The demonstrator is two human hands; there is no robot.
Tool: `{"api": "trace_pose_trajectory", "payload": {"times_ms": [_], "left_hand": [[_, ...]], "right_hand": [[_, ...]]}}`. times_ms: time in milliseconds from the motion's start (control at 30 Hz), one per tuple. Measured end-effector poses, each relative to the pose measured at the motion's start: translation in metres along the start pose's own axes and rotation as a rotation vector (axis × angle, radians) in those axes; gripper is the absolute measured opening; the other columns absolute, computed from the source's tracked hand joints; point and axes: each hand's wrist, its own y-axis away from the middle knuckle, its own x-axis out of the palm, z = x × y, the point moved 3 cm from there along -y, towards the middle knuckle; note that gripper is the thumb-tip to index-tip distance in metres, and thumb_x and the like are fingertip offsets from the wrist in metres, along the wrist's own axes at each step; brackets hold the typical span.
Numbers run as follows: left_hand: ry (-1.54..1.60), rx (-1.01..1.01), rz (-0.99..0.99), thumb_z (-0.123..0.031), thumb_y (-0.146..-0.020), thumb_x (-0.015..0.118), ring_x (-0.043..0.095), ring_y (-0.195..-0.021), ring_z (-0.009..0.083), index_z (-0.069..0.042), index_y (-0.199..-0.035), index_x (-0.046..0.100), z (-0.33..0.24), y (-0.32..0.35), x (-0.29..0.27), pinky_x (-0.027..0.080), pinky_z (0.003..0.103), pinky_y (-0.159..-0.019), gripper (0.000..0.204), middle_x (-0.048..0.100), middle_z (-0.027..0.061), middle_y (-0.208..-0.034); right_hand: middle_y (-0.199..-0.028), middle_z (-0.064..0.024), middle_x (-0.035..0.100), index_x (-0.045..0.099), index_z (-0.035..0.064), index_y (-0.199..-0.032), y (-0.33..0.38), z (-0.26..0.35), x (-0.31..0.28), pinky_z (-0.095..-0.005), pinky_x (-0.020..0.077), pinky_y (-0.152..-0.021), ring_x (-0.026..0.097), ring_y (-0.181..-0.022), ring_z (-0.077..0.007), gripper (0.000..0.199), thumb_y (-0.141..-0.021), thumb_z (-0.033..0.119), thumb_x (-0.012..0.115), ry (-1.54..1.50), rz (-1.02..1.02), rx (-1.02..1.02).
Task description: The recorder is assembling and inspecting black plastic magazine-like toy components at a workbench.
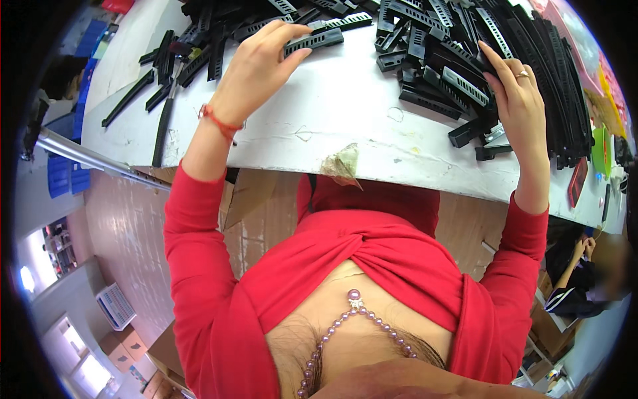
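Note:
My left hand [262,63] reaches over the white table [339,126] and grips a short black slotted plastic strip [316,41] between thumb and fingers. A red cord bracelet sits on that wrist. My right hand [522,93], with a ring on one finger, rests its fingers on a heap of black slotted plastic strips [452,73] at the table's right. Whether it grips one of them I cannot tell. Both sleeves are red.
More black strips [199,46] lie piled at the table's far left, with long ones [129,96] near its edge. A stack of long curved black strips [565,86] runs along the right. Another person [578,279] sits lower right. Cardboard boxes [126,346] stand on the floor.

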Motion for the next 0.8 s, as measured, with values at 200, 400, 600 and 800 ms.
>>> {"api": "trace_pose_trajectory", "payload": {"times_ms": [200,400,600,800], "left_hand": [[-0.212,0.226,0.014,-0.011,-0.089,0.075,0.064,-0.075,0.0193,-0.008,-0.126,0.063,0.024,-0.021,0.031,0.054,0.027,-0.073,0.038,0.068,0.0109,-0.104],[0.458,-0.207,0.153,-0.008,-0.09,0.075,0.068,-0.076,0.0129,-0.003,-0.13,0.063,0.0,-0.016,0.019,0.056,0.027,-0.069,0.042,0.072,0.0105,-0.101],[1.239,-0.31,0.11,-0.001,-0.097,0.066,0.068,-0.087,0.0146,0.001,-0.134,0.059,-0.04,0.009,0.019,0.056,0.029,-0.084,0.038,0.069,0.0154,-0.127],[1.575,-0.131,0.139,0.0,-0.099,0.06,0.068,-0.094,0.0153,0.001,-0.135,0.06,-0.037,0.027,0.031,0.055,0.029,-0.088,0.036,0.067,0.017,-0.131]], "right_hand": [[-0.111,-0.0063,0.063,0.062,0.0194,-0.141,-0.002,0.001,0.014,-0.0389,0.0518,-0.087,0.059,-0.102,-0.0251,0.047,-0.095,0.021,0.07,-0.089,-0.023,-0.05],[-0.114,-0.0088,0.066,0.068,0.0149,-0.133,-0.019,0.042,-0.01,-0.0386,0.0513,-0.089,0.062,-0.103,-0.028,0.046,-0.088,0.012,0.077,-0.318,-0.074,-0.146],[-0.107,-0.0158,0.071,0.067,0.0055,-0.129,-0.035,0.083,0.015,-0.0375,0.0542,-0.088,0.067,-0.1,-0.0307,0.042,-0.096,0.031,0.071,-0.692,-0.044,-0.061],[-0.097,-0.0153,0.074,0.069,-0.0021,-0.122,-0.05,0.115,0.041,-0.0336,0.0566,-0.083,0.072,-0.087,-0.0262,0.038,-0.103,0.03,0.063,-1.427,0.534,0.134]]}}
